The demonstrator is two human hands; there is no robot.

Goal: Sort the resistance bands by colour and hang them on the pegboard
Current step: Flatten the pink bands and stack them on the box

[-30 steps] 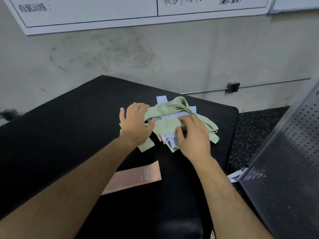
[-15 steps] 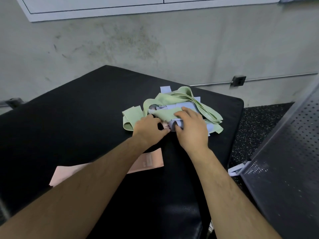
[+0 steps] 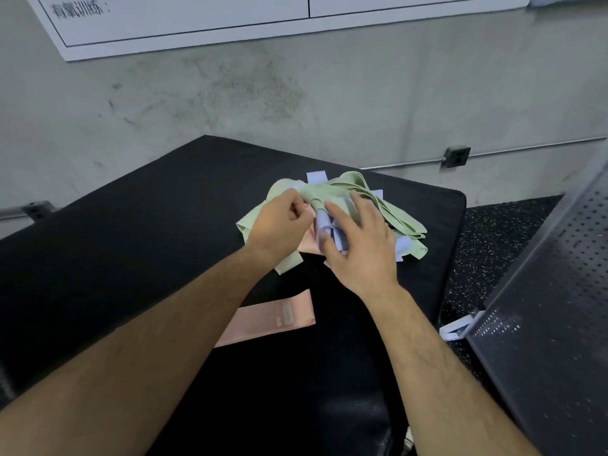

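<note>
A tangled heap of resistance bands lies on the black padded bench (image 3: 138, 245): several pale green bands (image 3: 399, 222), lilac ones (image 3: 316, 177) and a pink one (image 3: 307, 246) poking out beneath. My left hand (image 3: 279, 225) pinches a green band at the heap's left side. My right hand (image 3: 358, 245) holds a lilac band (image 3: 329, 230) between thumb and fingers in the heap's middle. A separate pink band (image 3: 273, 319) lies flat on the bench nearer me, partly under my left forearm. The grey perforated pegboard (image 3: 556, 324) leans at the right.
A concrete wall (image 3: 296, 100) rises behind the bench, with a white printed board (image 3: 184, 24) at the top. Speckled rubber floor (image 3: 487, 245) shows to the right of the bench. A lilac band (image 3: 457, 329) lies at the pegboard's lower left corner.
Both hands have kept working in the heap. My left hand shifted up onto the green band, and a pink band has come into view under the heap. My right fingers spread out more.
</note>
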